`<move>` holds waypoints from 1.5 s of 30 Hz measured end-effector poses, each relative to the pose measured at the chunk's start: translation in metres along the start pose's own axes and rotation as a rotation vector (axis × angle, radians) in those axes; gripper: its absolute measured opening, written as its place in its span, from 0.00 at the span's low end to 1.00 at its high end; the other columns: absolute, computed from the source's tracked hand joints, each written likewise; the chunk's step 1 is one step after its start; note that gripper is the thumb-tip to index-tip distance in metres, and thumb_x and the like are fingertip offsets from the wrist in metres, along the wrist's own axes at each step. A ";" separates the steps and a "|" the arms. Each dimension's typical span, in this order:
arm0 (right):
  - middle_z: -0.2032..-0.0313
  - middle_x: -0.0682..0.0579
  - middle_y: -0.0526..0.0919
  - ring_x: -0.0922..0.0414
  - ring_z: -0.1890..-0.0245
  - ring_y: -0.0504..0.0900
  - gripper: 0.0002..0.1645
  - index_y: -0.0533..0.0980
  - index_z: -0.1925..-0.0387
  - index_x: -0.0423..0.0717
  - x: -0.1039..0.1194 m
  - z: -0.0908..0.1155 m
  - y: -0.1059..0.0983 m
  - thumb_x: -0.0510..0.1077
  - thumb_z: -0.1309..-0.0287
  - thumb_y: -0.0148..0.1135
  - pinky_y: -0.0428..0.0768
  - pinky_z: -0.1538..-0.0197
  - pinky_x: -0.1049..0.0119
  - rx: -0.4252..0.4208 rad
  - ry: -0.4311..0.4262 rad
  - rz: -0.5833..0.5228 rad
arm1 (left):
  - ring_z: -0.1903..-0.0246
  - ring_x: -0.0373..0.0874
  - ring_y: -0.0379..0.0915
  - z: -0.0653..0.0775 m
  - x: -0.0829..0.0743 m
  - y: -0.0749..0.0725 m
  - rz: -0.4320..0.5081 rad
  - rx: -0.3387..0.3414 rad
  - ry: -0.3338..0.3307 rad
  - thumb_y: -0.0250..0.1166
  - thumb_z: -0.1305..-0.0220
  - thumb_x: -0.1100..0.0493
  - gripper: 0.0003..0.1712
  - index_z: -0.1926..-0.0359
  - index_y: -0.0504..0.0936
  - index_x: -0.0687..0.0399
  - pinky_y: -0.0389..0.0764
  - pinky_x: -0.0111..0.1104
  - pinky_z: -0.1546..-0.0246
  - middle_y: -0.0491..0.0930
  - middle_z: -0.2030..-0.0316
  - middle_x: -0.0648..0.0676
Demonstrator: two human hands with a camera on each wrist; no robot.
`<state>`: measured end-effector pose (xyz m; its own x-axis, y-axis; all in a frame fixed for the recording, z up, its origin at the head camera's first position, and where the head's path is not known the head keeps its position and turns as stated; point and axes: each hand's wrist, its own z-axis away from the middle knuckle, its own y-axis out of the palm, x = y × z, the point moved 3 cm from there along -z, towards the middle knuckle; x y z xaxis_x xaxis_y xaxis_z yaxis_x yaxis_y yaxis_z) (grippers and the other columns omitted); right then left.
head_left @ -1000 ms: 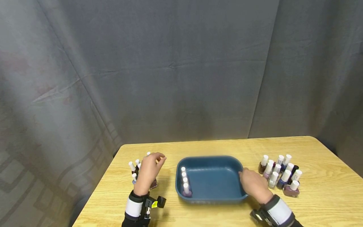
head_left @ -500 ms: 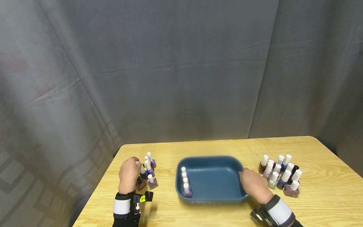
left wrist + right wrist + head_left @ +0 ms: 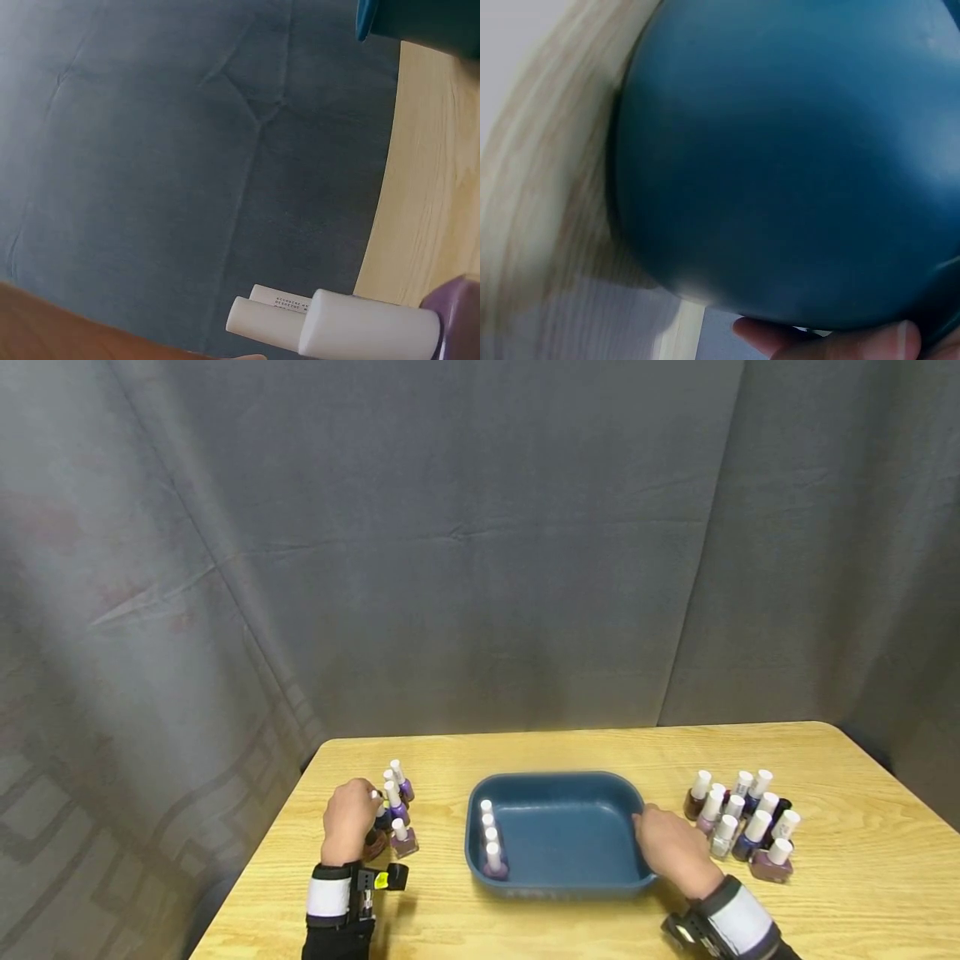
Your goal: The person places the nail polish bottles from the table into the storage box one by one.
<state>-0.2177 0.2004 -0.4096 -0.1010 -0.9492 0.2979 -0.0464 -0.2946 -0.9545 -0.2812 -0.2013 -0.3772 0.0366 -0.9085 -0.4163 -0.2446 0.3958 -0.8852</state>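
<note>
My left hand (image 3: 349, 814) reaches down into the left group of nail polish bottles, its fingers bent beside a white cap (image 3: 374, 795). Its fingertips are hidden, so a hold cannot be made out. A purple bottle (image 3: 397, 810) and a mauve bottle (image 3: 404, 843) stand just right of it. In the left wrist view, white caps (image 3: 371, 326) show at the bottom. My right hand (image 3: 672, 850) grips the right rim of the dark blue tray (image 3: 555, 887); fingers (image 3: 855, 346) show at its edge in the right wrist view. White-capped bottles (image 3: 492, 860) stand in a row along the tray's left wall.
A second cluster of nail polish bottles (image 3: 756, 835), mostly white-capped, stands on the wooden table (image 3: 862, 810) right of the tray, close to my right hand. A grey curtain (image 3: 480, 568) hangs behind the table's far edge.
My left hand has moved left and lower, from above the left bottles to among them, then slightly right in the last half second. The right hand and tray stay put.
</note>
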 end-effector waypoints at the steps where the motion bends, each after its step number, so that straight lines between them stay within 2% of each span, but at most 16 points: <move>1: 0.76 0.40 0.78 0.47 0.75 0.78 0.15 0.72 0.67 0.33 0.000 0.000 0.000 0.43 0.37 0.47 0.72 0.78 0.53 -0.001 -0.001 0.000 | 0.78 0.49 0.74 0.000 0.000 0.000 -0.002 0.001 0.004 0.64 0.48 0.65 0.04 0.75 0.80 0.64 0.71 0.38 0.82 0.80 0.77 0.60; 6: 0.75 0.39 0.78 0.46 0.74 0.79 0.15 0.72 0.68 0.34 -0.001 -0.002 0.001 0.44 0.37 0.47 0.71 0.78 0.53 -0.003 0.001 0.001 | 0.79 0.47 0.73 0.000 -0.002 -0.005 0.001 0.003 0.027 0.64 0.48 0.65 0.04 0.74 0.80 0.64 0.70 0.36 0.83 0.80 0.77 0.59; 15: 0.76 0.41 0.78 0.47 0.75 0.79 0.15 0.72 0.67 0.34 0.000 -0.004 0.000 0.44 0.37 0.46 0.72 0.78 0.53 -0.006 -0.003 -0.002 | 0.78 0.48 0.74 0.005 -0.010 -0.030 0.013 -0.057 0.065 0.65 0.46 0.62 0.06 0.69 0.81 0.63 0.70 0.36 0.81 0.81 0.75 0.59; 22: 0.75 0.39 0.79 0.45 0.74 0.79 0.15 0.72 0.66 0.34 0.000 -0.005 -0.001 0.44 0.36 0.46 0.72 0.78 0.52 -0.013 0.000 -0.008 | 0.81 0.46 0.71 0.017 -0.023 -0.052 0.028 -0.107 0.072 0.64 0.44 0.60 0.09 0.64 0.81 0.62 0.67 0.33 0.84 0.81 0.75 0.58; 26: 0.75 0.38 0.79 0.44 0.73 0.79 0.15 0.72 0.67 0.34 0.000 -0.004 0.001 0.44 0.37 0.46 0.72 0.77 0.52 -0.013 -0.007 -0.003 | 0.82 0.43 0.68 0.025 -0.033 -0.057 0.048 -0.137 0.107 0.65 0.43 0.59 0.10 0.63 0.81 0.60 0.63 0.31 0.85 0.80 0.74 0.57; 29: 0.75 0.38 0.79 0.43 0.74 0.80 0.15 0.72 0.67 0.34 -0.001 -0.003 0.002 0.44 0.37 0.47 0.72 0.78 0.52 -0.021 -0.012 0.001 | 0.82 0.43 0.67 0.029 -0.043 -0.054 0.071 -0.187 0.175 0.65 0.44 0.58 0.09 0.65 0.81 0.59 0.62 0.31 0.84 0.79 0.75 0.55; 33: 0.75 0.38 0.79 0.43 0.74 0.80 0.15 0.72 0.68 0.34 -0.003 -0.001 0.002 0.44 0.37 0.47 0.72 0.78 0.51 -0.029 -0.013 0.003 | 0.81 0.40 0.69 0.032 -0.062 -0.041 0.110 -0.254 0.278 0.66 0.45 0.57 0.07 0.66 0.81 0.56 0.64 0.30 0.83 0.77 0.77 0.51; 39: 0.74 0.37 0.79 0.42 0.73 0.80 0.15 0.72 0.67 0.33 -0.004 -0.002 0.004 0.44 0.37 0.47 0.72 0.77 0.51 -0.019 -0.007 0.001 | 0.83 0.35 0.63 0.037 -0.090 -0.019 0.111 -0.286 0.381 0.66 0.45 0.55 0.07 0.67 0.81 0.53 0.60 0.26 0.85 0.75 0.78 0.47; 45: 0.72 0.35 0.80 0.41 0.72 0.80 0.16 0.72 0.66 0.33 -0.003 -0.002 0.003 0.44 0.37 0.46 0.72 0.77 0.50 -0.009 0.007 -0.003 | 0.84 0.33 0.62 0.041 -0.104 -0.007 0.139 -0.320 0.452 0.67 0.46 0.53 0.10 0.65 0.82 0.52 0.60 0.24 0.84 0.77 0.77 0.47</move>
<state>-0.2197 0.2023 -0.4135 -0.1079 -0.9476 0.3006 -0.0554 -0.2962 -0.9535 -0.2438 -0.1045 -0.3365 -0.4179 -0.8458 -0.3316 -0.5018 0.5192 -0.6919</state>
